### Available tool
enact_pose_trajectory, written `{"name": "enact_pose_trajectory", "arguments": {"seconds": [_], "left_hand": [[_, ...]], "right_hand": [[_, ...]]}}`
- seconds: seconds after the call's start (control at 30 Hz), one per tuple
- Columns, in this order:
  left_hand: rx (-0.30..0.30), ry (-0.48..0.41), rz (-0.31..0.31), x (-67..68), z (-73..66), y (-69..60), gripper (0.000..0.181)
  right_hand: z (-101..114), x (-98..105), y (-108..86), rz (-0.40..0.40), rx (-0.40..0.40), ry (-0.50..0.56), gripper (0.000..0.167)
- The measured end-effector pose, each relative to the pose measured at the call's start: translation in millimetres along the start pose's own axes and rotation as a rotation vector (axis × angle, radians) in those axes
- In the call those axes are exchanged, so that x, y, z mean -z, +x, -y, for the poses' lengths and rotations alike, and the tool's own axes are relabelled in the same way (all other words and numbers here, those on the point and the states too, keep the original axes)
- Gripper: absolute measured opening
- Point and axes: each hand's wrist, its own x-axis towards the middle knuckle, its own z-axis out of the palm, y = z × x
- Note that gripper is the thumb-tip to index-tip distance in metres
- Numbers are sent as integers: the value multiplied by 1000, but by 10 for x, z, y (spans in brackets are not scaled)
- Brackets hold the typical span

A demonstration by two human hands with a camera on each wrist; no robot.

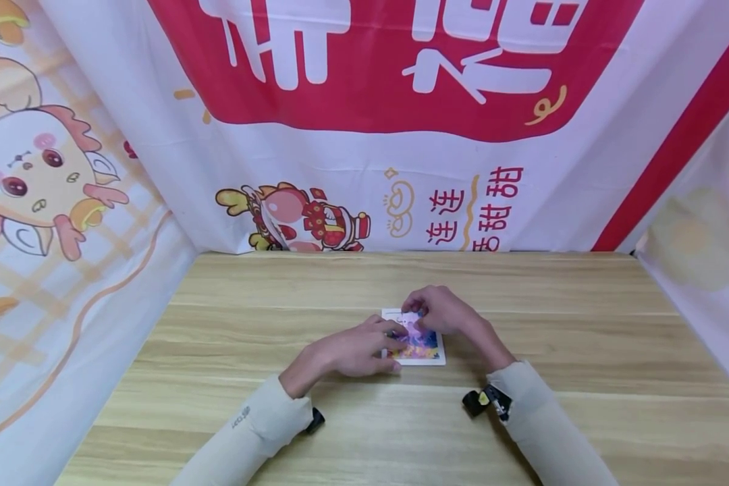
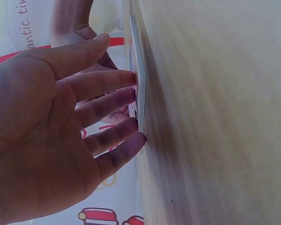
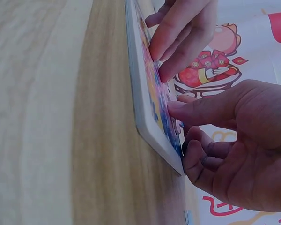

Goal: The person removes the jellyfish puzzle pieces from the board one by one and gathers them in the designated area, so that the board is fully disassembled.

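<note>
Lower-centre, the white-bordered, multicoloured flat board point(image 1: 424, 351) looks largely complete — left hand point(image 1: 357, 347) touching with extended fingers, right hand point(image 1: 445, 312) pinching its edge; remainder hidden.

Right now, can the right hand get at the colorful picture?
Seemingly yes: the right hand is touching the colorful picture, and the left hand, over the other side, isn't blocking it.

On the backdrop cloth point(image 1: 352, 152) behind the desk point(image 1: 401, 432), red characters point(image 1: 445, 216) read "连连" and "甜甜"; large white characters point(image 1: 510, 77), higher over the desk, are cut. Lettering point(image 2: 23, 22) "antic ti", also cut, stands on cloth.
</note>
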Motion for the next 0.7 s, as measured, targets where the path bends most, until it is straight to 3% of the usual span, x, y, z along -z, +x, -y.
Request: {"name": "enact_pose_trajectory", "arguments": {"seconds": [0.43,0.7], "left_hand": [[7,-26,2,-4,24,-14,52],[16,-37,9,-17,45,-7,52]], "right_hand": [[48,-10,-11,-39,35,-36,25],[4,39,-21,-56,88,24,20]]}}
